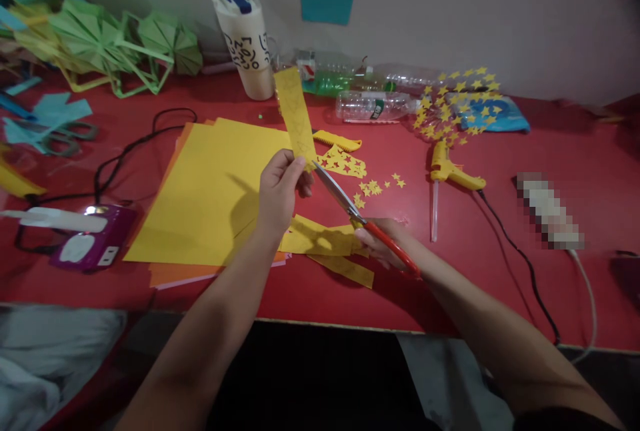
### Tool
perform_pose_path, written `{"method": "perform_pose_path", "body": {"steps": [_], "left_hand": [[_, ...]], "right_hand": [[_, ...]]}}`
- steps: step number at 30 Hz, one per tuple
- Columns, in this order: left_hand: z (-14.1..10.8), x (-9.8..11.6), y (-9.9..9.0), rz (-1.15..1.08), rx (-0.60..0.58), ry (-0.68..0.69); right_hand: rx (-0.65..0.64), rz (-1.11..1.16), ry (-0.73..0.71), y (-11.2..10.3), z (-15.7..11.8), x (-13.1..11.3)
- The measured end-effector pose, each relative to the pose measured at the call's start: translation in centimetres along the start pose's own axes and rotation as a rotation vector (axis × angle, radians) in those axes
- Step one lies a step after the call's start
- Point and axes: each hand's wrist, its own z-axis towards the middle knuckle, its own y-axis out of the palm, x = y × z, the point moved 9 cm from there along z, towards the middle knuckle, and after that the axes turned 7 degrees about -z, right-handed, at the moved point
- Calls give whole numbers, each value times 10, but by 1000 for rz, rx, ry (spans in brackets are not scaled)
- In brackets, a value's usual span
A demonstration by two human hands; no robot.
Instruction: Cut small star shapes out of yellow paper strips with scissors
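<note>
My left hand (285, 184) pinches the lower end of a yellow paper strip (295, 111), which stands upright with faint drawn lines on it. My right hand (383, 244) grips red-handled scissors (390, 244); their blade tips touch or nearly touch the strip's lower edge beside my left fingertips. Below the hands lie more yellow strips (325, 237). Right of the strip are a yellow sheet with star-shaped holes (343, 162) and several small cut stars (371, 188). A stack of yellow sheets (200, 197) lies under my left wrist.
Behind stand a white tumbler (250, 51) and lying plastic bottles (375, 105). A yellow glue gun (455, 171) with a black cord is at right, near a cluster of stars (460, 107). At left are a purple power box (90, 244), blue scissors (65, 137) and green paper shapes (100, 37).
</note>
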Motion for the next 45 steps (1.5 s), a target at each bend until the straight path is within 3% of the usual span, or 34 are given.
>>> {"method": "perform_pose_path", "body": {"steps": [8,20,37,45], "left_hand": [[1,5,8,63,-104,-23],[2,12,2,109,-62,14],[6,11,3,75,-117,17],[8,13,2,119,-162,-30]], "right_hand": [[-46,50,73,3,2,7],[-46,21,57,2,3,5],[-96,11,39,3,2,1],[-69,-100,39,-1,0,3]]}}
